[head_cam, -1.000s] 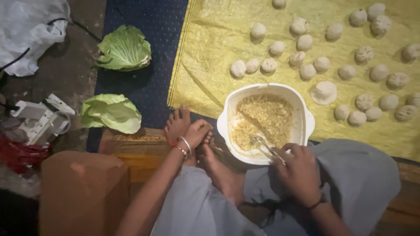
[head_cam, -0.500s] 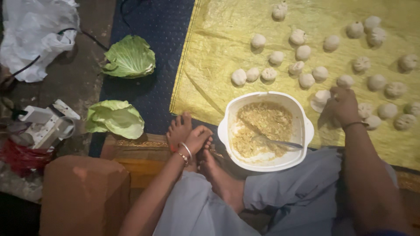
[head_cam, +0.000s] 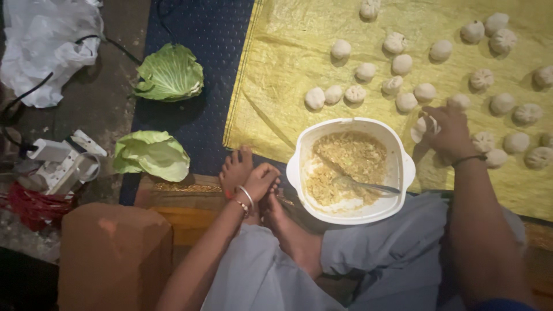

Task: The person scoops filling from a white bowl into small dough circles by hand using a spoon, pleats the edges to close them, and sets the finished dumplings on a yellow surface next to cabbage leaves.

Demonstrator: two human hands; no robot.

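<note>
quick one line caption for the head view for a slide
Seated person's right hand reaches a dumpling on the yellow sheet; left hand rests on a foot.

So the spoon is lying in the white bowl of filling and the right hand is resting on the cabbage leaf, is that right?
Not quite. The spoon does lie in the white bowl, but the right hand is on the yellow sheet among the dumplings, as the head view shows.

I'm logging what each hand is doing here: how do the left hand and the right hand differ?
The left hand rests on the person's bare foot, while the right hand reaches out over the yellow sheet. The left hand holds no food; the right hand touches a pale dough piece among the dumplings. The left wrist wears a silver bangle, the right a dark band. Both are bare.
</note>
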